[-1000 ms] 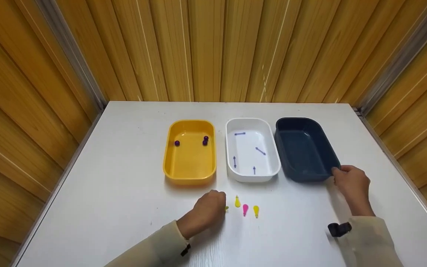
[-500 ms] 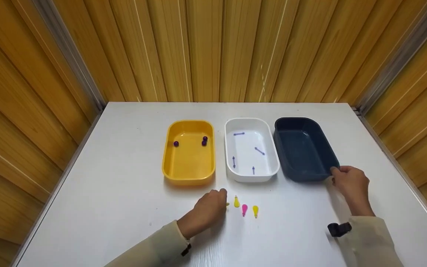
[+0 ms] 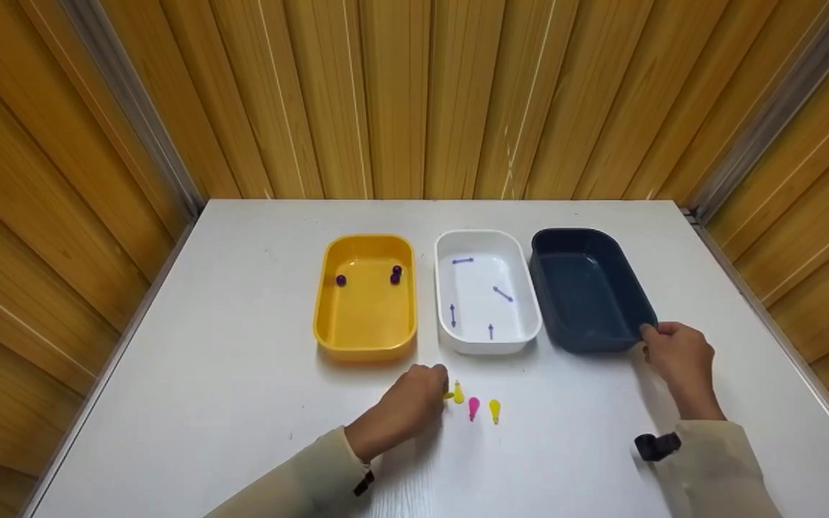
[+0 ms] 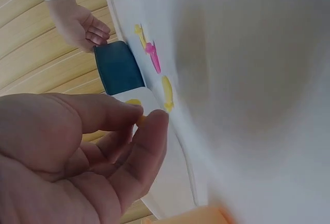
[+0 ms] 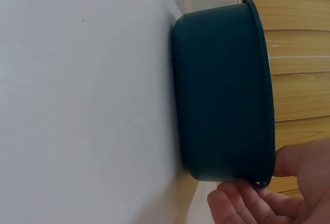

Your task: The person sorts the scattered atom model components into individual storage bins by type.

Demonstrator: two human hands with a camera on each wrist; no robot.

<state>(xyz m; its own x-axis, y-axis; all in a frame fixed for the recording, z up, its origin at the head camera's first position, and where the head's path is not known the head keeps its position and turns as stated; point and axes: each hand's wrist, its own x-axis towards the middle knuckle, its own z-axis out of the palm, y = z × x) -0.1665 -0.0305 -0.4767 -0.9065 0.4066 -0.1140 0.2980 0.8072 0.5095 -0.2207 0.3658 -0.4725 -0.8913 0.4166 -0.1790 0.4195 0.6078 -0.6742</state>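
Note:
Between thumb and fingertips, my left hand (image 3: 407, 403) pinches a small yellow bulb-shaped piece (image 4: 134, 102), held close over the table. Just right of it lie another yellow bulb-shaped piece (image 3: 458, 393), a pink one (image 3: 473, 409) and a further yellow one (image 3: 495, 411). My right hand (image 3: 681, 363) grips the near right corner of the dark blue bin (image 3: 591, 306); in the right wrist view the thumb is at the rim (image 5: 263, 69) and the fingers are under it.
A yellow bin (image 3: 365, 324) holds several dark purple balls (image 3: 341, 280). Beside it, a white bin (image 3: 476, 288) contains several small blue-purple double-ended sticks (image 3: 503, 293). The three bins stand in a row on the white table (image 3: 242, 324), with wood-look walls (image 3: 400, 101) behind.
My left hand has shifted slightly forward and right with the yellow bulb-shaped piece, toward the others. The right hand keeps its grip on the dark blue bin.

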